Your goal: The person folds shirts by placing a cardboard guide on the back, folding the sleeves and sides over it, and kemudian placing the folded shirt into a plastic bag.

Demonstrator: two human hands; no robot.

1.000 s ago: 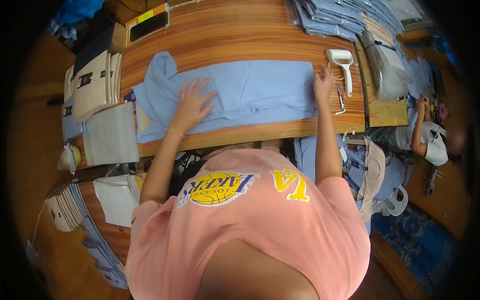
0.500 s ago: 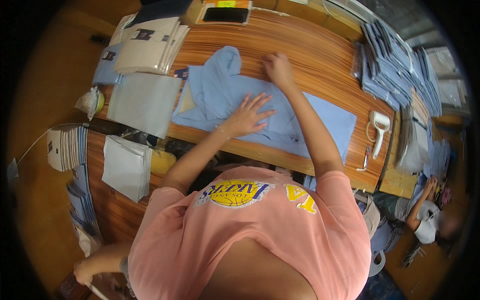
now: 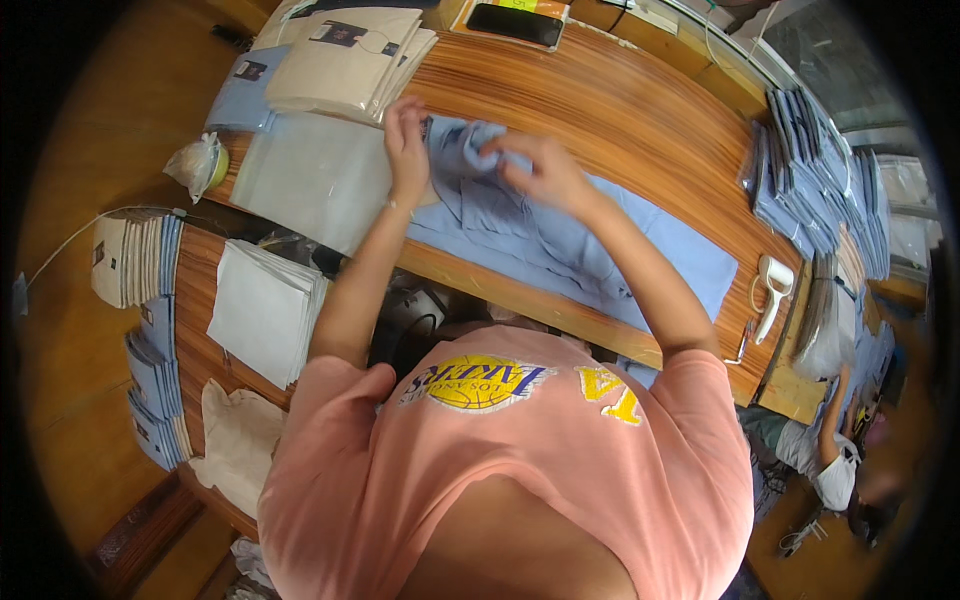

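A light-blue garment [image 3: 660, 245] lies spread on the wood-grain table, its left end bunched and folded up. My right hand [image 3: 550, 175] is on this raised part, fingers bent round a fold of cloth, slightly blurred. My left hand [image 3: 406, 155] stands on edge at the garment's left end, fingers pointing up, loosely bent and a little apart, with no cloth visible in them. A dark tag [image 3: 427, 127] shows just beside its fingers. Left of this hand lies a stack of clear plastic bags [image 3: 310, 180].
Bagged beige garments [image 3: 340, 65] sit at the far left, a phone [image 3: 515, 25] at the back. Folded blue garments [image 3: 800, 180] are piled at right, near a white lint roller [image 3: 773, 290]. White sheets [image 3: 262, 310] lie on the left side table [image 3: 205, 270]. Another person [image 3: 835, 480] is at far right.
My left hand has lifted off the garment's middle and moved to its left end. My right hand came from the bare table down onto the raised cloth, which is now folded lower. The view has shifted.
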